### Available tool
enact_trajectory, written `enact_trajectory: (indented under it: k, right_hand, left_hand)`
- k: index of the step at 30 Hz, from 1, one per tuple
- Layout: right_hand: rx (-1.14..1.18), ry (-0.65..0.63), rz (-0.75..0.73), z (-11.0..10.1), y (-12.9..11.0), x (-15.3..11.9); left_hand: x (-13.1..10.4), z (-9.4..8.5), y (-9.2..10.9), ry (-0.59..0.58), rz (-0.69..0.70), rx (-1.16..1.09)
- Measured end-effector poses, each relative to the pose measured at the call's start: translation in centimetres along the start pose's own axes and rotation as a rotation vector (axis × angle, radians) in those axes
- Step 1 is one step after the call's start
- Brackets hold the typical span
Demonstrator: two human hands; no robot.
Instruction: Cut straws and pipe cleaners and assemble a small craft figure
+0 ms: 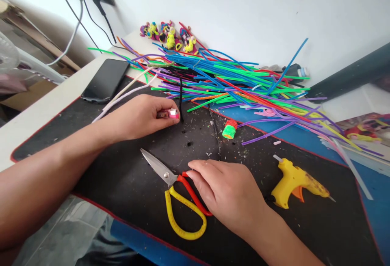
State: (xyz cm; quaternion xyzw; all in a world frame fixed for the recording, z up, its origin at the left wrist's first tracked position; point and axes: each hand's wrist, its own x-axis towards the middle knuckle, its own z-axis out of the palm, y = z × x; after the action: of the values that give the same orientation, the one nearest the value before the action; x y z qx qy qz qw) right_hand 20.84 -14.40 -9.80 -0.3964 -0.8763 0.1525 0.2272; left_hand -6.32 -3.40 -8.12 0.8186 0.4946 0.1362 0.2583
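My left hand (146, 115) is closed round a lighter (168, 113) with a pink and silver end, above the black mat (122, 176). Thumb and forefinger of my right hand (225, 189) pinch a small red piece (184, 174), just over the scissors' red handle. The scissors (170, 184), with one red and one yellow handle, lie on the mat, blades toward the upper left. A small coiled roll (229, 129), red above and green below, stands beyond my right hand. A black pipe cleaner (181, 95) reaches down near my left fingertips.
Many coloured pipe cleaners (231, 79) spread across the back. Small colourful figures (172, 38) lie behind them. A phone (106, 80) is at the left; a yellow glue gun (297, 182) lies at the right. Cables (79, 18) hang from a wall socket.
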Motion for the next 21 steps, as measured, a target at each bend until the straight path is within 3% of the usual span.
enact_trajectory:
  k: [4,21]
  right_hand:
    - [-0.016,-0.01,-0.004,0.1,0.1,-0.1]
    - [-0.02,-0.089,0.016,0.1,0.0,-0.1]
  left_hand:
    - [-0.2,0.6,0.8,-0.074,0.02,0.059]
    - [0.0,1.9,2.0,-0.131,-0.011,0.263]
